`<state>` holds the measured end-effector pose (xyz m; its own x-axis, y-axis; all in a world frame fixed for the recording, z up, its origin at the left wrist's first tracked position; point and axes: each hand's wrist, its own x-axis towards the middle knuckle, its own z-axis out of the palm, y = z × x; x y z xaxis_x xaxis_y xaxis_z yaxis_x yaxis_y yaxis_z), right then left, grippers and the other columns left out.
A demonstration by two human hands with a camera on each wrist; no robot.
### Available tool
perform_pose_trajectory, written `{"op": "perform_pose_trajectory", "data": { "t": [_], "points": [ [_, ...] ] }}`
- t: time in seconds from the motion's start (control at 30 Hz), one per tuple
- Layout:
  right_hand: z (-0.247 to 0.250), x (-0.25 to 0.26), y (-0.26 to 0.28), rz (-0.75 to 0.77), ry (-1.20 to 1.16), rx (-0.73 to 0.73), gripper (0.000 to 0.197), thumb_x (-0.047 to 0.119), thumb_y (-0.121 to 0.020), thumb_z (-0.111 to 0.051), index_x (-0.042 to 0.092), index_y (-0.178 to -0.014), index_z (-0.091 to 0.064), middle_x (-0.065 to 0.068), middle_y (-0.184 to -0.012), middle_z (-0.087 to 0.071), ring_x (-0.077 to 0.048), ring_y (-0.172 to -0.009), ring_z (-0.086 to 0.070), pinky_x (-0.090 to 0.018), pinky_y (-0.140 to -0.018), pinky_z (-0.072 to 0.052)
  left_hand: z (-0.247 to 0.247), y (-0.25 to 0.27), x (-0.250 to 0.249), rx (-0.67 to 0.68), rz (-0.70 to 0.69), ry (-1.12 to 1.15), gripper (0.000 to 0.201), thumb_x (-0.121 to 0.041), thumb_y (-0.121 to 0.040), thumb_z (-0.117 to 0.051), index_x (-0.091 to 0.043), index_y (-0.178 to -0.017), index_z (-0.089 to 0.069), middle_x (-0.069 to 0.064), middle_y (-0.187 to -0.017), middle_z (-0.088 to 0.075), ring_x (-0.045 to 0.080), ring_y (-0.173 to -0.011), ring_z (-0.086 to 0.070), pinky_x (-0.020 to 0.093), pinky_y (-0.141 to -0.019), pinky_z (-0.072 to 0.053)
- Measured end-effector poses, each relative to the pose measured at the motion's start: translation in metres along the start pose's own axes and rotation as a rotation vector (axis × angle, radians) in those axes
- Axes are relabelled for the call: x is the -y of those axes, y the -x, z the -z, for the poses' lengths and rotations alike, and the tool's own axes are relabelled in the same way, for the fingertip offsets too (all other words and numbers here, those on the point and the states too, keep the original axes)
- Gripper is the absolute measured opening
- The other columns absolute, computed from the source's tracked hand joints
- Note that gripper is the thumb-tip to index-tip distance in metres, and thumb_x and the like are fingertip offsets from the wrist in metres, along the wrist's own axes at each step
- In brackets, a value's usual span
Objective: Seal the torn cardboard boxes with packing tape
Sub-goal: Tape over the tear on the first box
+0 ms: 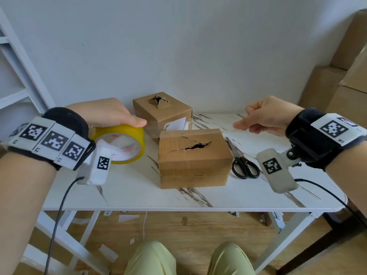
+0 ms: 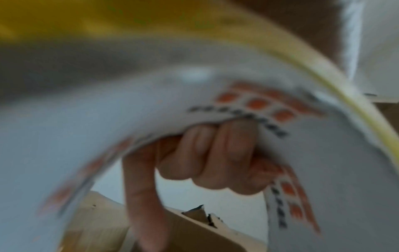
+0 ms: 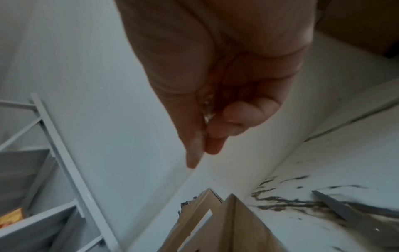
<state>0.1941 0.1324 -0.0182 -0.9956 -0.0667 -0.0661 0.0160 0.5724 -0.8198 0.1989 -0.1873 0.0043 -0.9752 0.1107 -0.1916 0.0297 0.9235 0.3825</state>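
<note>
Left hand (image 1: 107,114) clasped over tape roll (image 1: 123,143), thumb on the outer face, fingers (image 2: 215,156) curled through the core; roll held above left part of table (image 1: 139,195), beside rear box (image 1: 161,114). Right hand (image 1: 266,116) raised over right part of table, thumb and forefinger pinched together, other fingers curled; clear strip of tape stretched from roll towards the pinch, faint, grip on its end not confirmable. Front box (image 1: 193,157) at table centre, long tear across top; rear box behind it, just apart, ragged hole in top, white label remnant on side. Scissors (image 1: 243,165) flat on table, just right of front box.
</note>
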Motion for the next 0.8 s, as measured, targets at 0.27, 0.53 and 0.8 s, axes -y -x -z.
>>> {"op": "perform_pose_trajectory", "data": {
  "t": [0.27, 0.53, 0.8],
  "points": [
    [-0.001, -0.010, -0.002, -0.028, 0.057, 0.013, 0.050, 0.006, -0.067, -0.080, 0.014, -0.050, -0.034, 0.004, -0.040, -0.053, -0.011, -0.047, -0.050, -0.022, -0.054, -0.043, -0.012, -0.003, 0.002, -0.036, 0.053, -0.067, 0.047, -0.052, -0.072, -0.071, -0.017, -0.044, -0.054, -0.007, -0.038, -0.049, 0.010, -0.041, -0.046, 0.024, -0.051, -0.032],
    [0.001, -0.016, 0.001, -0.072, 0.067, 0.030, 0.051, 0.005, -0.066, -0.081, 0.014, -0.050, -0.034, 0.001, -0.041, -0.055, -0.015, -0.051, -0.051, -0.022, -0.052, -0.043, -0.019, -0.009, 0.000, 0.030, 0.062, -0.142, 0.050, -0.060, -0.066, -0.071, -0.018, -0.044, -0.055, -0.004, -0.043, -0.052, 0.013, -0.046, -0.050, 0.024, -0.055, -0.038],
    [0.000, -0.019, 0.000, -0.090, 0.066, 0.035, 0.052, 0.004, -0.065, -0.081, 0.014, -0.050, -0.032, 0.000, -0.041, -0.055, -0.016, -0.052, -0.052, -0.022, -0.051, -0.044, -0.023, -0.012, 0.000, 0.034, 0.066, -0.187, 0.051, -0.063, -0.067, -0.069, -0.017, -0.051, -0.057, 0.000, -0.050, -0.056, 0.015, -0.050, -0.052, 0.025, -0.058, -0.040]
  ]
}}
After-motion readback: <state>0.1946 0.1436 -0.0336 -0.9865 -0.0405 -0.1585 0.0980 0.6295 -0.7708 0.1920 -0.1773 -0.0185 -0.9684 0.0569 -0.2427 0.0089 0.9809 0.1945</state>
